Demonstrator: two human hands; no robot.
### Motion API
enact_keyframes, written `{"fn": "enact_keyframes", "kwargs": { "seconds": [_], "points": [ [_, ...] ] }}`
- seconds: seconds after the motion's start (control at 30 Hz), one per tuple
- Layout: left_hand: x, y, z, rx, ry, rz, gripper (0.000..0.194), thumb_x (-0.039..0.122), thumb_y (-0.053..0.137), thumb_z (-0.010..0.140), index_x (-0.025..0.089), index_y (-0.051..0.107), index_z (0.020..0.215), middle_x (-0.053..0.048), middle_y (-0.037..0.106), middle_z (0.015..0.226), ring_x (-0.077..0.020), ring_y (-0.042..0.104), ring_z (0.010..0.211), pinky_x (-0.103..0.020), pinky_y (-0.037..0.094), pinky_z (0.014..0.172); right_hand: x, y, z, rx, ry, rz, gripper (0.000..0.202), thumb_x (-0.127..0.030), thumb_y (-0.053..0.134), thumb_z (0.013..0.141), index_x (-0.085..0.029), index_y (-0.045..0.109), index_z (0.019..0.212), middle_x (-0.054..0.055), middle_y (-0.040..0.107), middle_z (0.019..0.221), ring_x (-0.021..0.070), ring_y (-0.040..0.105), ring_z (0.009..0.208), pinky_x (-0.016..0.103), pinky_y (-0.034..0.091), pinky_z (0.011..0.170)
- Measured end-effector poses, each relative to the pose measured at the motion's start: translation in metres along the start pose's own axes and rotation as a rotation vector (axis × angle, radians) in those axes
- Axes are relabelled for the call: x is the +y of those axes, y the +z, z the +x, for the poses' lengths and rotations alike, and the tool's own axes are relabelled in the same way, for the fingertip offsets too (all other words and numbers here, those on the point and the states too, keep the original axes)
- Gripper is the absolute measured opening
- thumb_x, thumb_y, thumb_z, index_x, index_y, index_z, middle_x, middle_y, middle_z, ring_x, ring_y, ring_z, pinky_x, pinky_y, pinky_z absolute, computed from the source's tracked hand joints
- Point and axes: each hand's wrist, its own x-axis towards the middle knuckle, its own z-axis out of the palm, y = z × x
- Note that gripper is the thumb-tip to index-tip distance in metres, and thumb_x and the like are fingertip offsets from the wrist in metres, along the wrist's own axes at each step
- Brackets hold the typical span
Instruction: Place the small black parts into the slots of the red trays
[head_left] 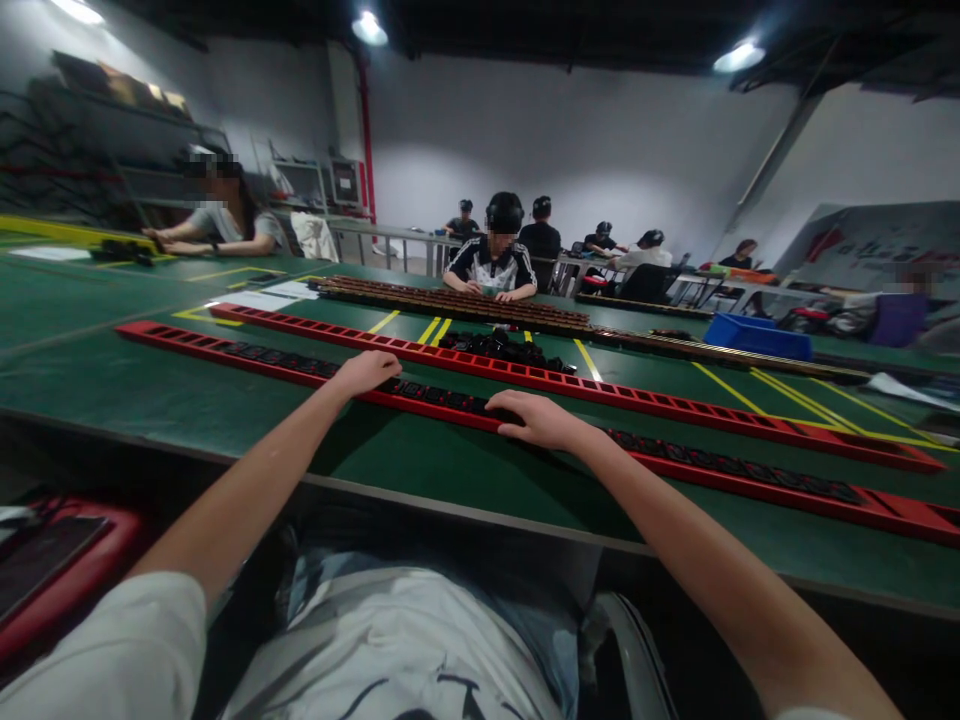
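shirt (pixel 405 640); nearer red tray (pixel 431 407) holds black modules (pixel 720 462)

The nearer red rail (pixel 442 410) is cut off at the right edge, its black inserts (pixel 427 391) partly hidden by the left hand (pixel 367 373) and right hand (pixel 541 418) — the dark parts (pixel 499 348) beyond too small to tell apart.

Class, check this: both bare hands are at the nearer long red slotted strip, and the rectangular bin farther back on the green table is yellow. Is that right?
No: the head view shows a blue rectangular bin. The left hand and right hand are indeed at the red slotted strip.
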Motion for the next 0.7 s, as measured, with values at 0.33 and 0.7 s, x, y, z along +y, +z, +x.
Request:
{"fn": "enact_keyframes", "kwargs": {
  "seconds": [0.33,0.7],
  "points": [
    [0.002,0.001,0.001,0.001,-0.013,-0.018,0.033,0.046,0.047,0.092,0.024,0.071,0.095,-0.004,0.074,0.097,-0.021,0.067,0.092,-0.026,0.044,0.073,-0.002,-0.001,0.0,-0.024,0.047,-0.034,0.042,-0.033,0.057,0.096,-0.024,0.055,0.137,0.009,0.058,0.141,0.0255,0.056,0.129,0.041,0.044,0.109],
    [0.006,0.0,-0.002,0.015,-0.025,-0.044,0.032,0.042,0.046,0.091,0.024,0.072,0.09,-0.004,0.074,0.098,-0.0212,0.066,0.094,-0.026,0.044,0.074,-0.035,-0.004,0.04,-0.129,0.065,-0.372,0.029,-0.038,0.058,0.097,-0.017,0.058,0.117,0.012,0.069,0.111,0.0249,0.067,0.098,0.032,0.05,0.082]
  ]
}}
